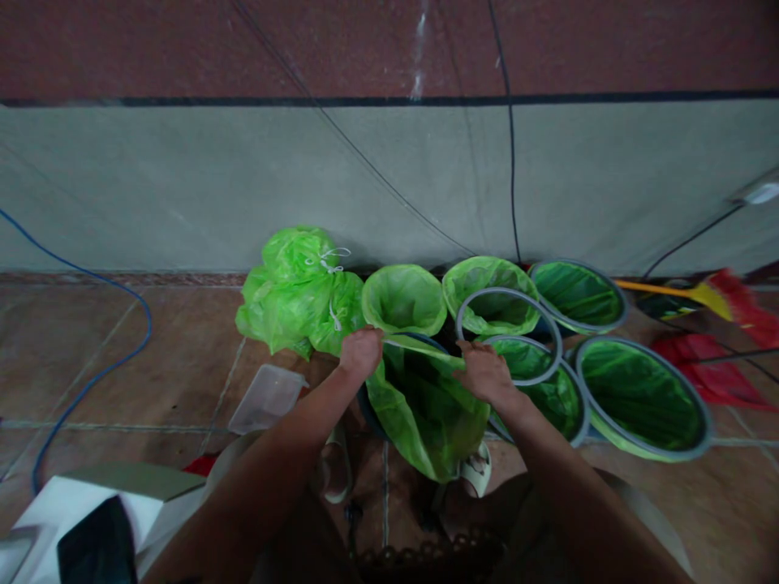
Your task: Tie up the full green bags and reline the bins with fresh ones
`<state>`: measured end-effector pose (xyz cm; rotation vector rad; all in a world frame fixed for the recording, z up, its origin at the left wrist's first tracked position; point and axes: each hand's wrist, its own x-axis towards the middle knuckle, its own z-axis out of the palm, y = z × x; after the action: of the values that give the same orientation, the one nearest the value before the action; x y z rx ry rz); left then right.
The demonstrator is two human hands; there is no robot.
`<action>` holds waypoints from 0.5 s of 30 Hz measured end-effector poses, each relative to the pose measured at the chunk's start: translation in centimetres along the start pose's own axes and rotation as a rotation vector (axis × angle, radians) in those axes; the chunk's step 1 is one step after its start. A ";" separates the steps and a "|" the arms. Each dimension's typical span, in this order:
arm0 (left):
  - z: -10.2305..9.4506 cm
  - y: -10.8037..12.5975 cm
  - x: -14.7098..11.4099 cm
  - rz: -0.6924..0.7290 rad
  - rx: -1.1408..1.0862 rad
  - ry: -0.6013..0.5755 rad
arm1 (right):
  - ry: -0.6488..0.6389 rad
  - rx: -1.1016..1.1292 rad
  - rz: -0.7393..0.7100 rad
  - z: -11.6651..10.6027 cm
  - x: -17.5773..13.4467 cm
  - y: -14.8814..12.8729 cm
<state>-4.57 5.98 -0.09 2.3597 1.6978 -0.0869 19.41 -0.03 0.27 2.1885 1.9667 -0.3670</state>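
1. Far left: the tied bags (292, 296) are closed with white string and piled against the wall, at ten o'clock from my left fingers (372, 334).
2. At one o'clock from those fingers, the left back bin (405, 280) is lined, but I see no ring on its rim.
3. Centre: the dark bin (367, 405) is the one I judge unfinished. Its bag (419, 410) hangs loose over it, not folded around the rim; whether any of it goes inside, I cannot tell.
4. Between twelve and one from my right fingers (470, 355), the middle back bin (462, 272) is lined, with no ring seen seated on it.
5. Rightward, the front bin (557, 405) at four, the right back bin (578, 296) at two and the end bin (639, 397) past three look done: lined, grey rings on.
6. My left fingers are closed on the bag's left edge; its body drops away between four and five o'clock from them.
7. My right fingers pinch the opposite edge, the mouth stretched between both hands; the bag hangs between seven and eight from here.
8. The loose ring (504, 291) sits at two o'clock from my right fingers, apparently gripped along with the bag, not yet on any bin.
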 end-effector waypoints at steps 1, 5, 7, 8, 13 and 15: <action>0.1 0.4 -0.2 0.028 -0.008 0.006 | 0.048 -0.002 -0.045 0.1 0.0 -0.4; 0.1 1.6 -0.6 0.131 -0.037 0.013 | 0.027 0.034 -0.141 0.1 0.2 -1.5; 0.0 1.9 -0.7 0.146 -0.047 0.012 | -0.022 0.029 -0.118 -0.2 0.2 -1.8; -0.1 1.9 -0.7 0.140 -0.046 0.006 | -0.023 0.023 -0.101 -0.3 0.2 -1.8; -0.2 1.2 -0.5 0.035 0.006 -0.039 | 0.048 0.034 -0.050 -1.0 0.0 -1.6; -0.1 0.7 -0.3 -0.015 0.027 -0.051 | 0.063 0.041 -0.044 -1.1 0.1 -1.4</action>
<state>-4.01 5.52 0.17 2.3429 1.7019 -0.1715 18.10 0.51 1.34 2.2105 2.0608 -0.3522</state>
